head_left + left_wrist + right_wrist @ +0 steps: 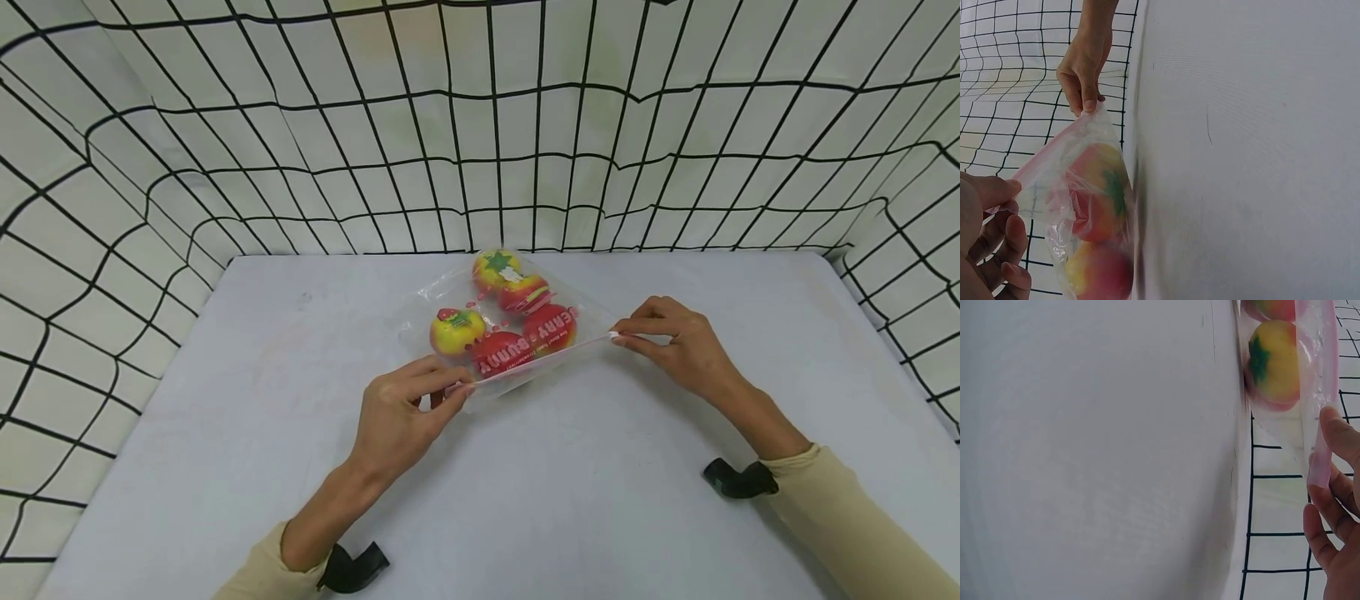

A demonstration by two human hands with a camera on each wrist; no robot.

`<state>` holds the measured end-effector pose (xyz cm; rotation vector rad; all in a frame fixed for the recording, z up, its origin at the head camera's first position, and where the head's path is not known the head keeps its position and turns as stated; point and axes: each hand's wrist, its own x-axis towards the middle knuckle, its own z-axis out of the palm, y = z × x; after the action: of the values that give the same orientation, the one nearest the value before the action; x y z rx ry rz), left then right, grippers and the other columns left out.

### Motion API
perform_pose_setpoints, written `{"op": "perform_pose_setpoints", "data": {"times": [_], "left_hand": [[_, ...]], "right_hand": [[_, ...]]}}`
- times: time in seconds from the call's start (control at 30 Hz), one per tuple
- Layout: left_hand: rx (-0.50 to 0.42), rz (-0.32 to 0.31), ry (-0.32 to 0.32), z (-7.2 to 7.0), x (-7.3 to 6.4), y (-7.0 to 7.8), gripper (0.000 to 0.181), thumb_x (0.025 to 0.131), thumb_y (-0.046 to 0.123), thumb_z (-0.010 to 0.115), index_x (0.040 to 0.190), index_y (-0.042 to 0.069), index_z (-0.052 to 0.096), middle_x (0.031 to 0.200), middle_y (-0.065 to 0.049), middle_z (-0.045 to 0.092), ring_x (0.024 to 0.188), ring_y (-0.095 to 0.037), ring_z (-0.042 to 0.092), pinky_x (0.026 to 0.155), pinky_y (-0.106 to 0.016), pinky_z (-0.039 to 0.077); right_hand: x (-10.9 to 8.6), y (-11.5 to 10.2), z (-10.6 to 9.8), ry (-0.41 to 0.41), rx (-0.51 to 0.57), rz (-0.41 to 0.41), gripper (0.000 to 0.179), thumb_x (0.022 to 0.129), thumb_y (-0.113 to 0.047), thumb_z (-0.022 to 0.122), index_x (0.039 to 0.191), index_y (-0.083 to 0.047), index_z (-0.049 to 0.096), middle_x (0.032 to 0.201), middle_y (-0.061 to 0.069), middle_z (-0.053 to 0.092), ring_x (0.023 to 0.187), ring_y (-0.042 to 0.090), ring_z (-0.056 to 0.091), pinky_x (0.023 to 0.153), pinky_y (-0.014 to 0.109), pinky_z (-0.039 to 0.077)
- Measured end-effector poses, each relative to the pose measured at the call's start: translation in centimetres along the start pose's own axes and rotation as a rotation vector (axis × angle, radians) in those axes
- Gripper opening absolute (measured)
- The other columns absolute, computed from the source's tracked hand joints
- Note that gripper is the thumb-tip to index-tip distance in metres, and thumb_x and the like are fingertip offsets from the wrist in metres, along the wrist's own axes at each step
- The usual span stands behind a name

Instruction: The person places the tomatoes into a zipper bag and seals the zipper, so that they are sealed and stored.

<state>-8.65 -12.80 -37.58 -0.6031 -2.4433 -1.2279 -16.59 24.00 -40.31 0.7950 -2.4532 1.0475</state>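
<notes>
A clear zip bag (517, 333) with red print and a pink strip along its near edge lies on the table, holding several red-and-yellow toy fruits (456, 332) with green leaf marks. My left hand (405, 408) pinches the near left corner of the bag between thumb and fingers. At the opposite end of that edge, my right hand (678, 342) pinches the other corner. The edge is stretched straight between both hands. In the right wrist view, the pink strip (1329, 369) runs under the thumb. The left wrist view shows the fruits (1100, 269) through the plastic.
A white table (600, 500) extends all around the bag. Black grid netting (487, 158) over pale walls rises behind it and at both sides. Black curved pieces (741, 479) sit at the sleeve cuffs.
</notes>
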Motion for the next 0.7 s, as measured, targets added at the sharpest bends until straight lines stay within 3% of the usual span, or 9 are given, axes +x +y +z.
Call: {"op": "perform_pose_setpoints", "data": {"times": [0.37,0.7], "left_hand": [[0.008,-0.024,0.004,-0.22,-0.17,0.02,0.014,0.086,0.012,0.085,0.099,0.015,0.085,0.078,0.007,0.071,0.068,-0.005,0.054,0.050,-0.018,0.043],[-0.003,-0.002,0.016,-0.19,-0.21,-0.07,0.014,0.084,0.009,0.086,0.096,0.017,0.084,0.075,0.011,0.068,0.066,-0.004,0.053,0.048,-0.019,0.040]], "right_hand": [[-0.10,0.69,-0.31,0.021,0.002,-0.006,0.033,0.072,0.011,0.087,0.100,-0.007,0.084,0.090,0.002,0.070,0.090,-0.003,0.055,0.070,0.017,0.047],[-0.10,0.89,-0.81,0.024,-0.008,0.020,0.033,0.074,0.011,0.086,0.101,-0.007,0.084,0.087,0.001,0.068,0.088,-0.001,0.056,0.069,0.014,0.045]]}}
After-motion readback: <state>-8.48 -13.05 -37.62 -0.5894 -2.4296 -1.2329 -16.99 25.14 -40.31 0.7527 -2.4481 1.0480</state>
